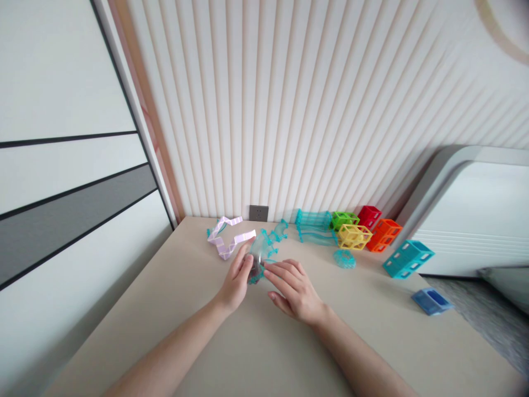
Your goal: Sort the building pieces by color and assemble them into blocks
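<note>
My left hand [238, 275] is closed around the side of a clear teal-edged plastic piece [259, 248], which looks curved, like part of a tube. Something dark shows through its lower end, too blurred to name. Fingers stretched out and thumb apart, my right hand [292, 288] has its fingertips at the right side of that piece. Just beyond it lie small teal curved pieces [281, 230]. A pale lilac zigzag strip [224, 251] stands to the left, its near end close behind my left hand.
On the table [173, 309], to the right, are teal ribbed pieces [316, 220], a teal ring [344, 259], and green [344, 220], yellow [354, 237], red [369, 216], orange [384, 235], teal [408, 259] and blue [432, 301] blocks. A ribbed wall [248, 110] borders the back.
</note>
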A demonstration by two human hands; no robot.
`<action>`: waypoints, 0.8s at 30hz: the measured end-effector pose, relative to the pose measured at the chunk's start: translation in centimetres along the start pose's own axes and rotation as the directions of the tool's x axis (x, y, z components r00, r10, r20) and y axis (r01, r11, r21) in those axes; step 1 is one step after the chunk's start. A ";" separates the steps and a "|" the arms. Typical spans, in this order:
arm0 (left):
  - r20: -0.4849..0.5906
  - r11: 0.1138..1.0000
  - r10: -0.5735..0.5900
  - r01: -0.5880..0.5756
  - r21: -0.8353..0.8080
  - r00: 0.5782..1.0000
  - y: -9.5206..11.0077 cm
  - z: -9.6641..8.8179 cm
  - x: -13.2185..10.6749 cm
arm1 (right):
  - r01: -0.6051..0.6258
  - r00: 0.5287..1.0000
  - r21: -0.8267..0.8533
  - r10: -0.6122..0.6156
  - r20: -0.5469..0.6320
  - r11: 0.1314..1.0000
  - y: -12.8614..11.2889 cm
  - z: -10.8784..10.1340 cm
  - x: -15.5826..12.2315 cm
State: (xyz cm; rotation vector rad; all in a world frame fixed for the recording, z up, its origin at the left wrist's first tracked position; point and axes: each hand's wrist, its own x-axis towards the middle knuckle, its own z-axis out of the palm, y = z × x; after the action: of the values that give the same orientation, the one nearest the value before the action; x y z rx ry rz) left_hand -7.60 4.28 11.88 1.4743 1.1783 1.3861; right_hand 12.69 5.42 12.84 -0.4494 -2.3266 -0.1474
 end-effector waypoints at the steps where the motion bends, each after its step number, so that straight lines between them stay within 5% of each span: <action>1: 0.020 0.999 -0.003 0.004 -0.044 1.000 0.0 -0.3 0.2 | -0.019 0.999 -0.016 0.018 -0.040 1.000 0.0 0.0 -0.2; 5: 0.210 0.977 -0.035 0.078 -0.200 0.977 0.3 -1.3 0.6 | -0.169 0.967 -0.079 0.150 -0.205 0.982 0.5 -0.1 -0.8; 12: 0.448 0.973 -0.090 0.175 -0.152 0.889 0.6 -1.8 0.4 | -0.081 0.996 0.037 0.082 -0.030 0.996 1.9 -0.2 -0.8; 18: 0.201 0.994 0.033 -0.011 -0.112 0.979 0.2 -2.1 0.9 | -0.240 0.962 0.019 0.241 -0.133 0.971 2.0 0.3 -1.0; 24: 0.119 0.958 0.270 -0.279 0.067 0.956 -1.3 -1.9 1.3 | -0.396 0.901 0.052 0.399 -0.172 0.917 2.7 0.9 -1.5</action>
State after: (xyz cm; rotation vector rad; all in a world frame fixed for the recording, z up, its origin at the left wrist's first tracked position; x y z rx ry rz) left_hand -9.62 5.74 11.21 1.8043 1.0007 1.4317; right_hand 14.12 7.76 11.09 -0.8575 -2.0106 0.0280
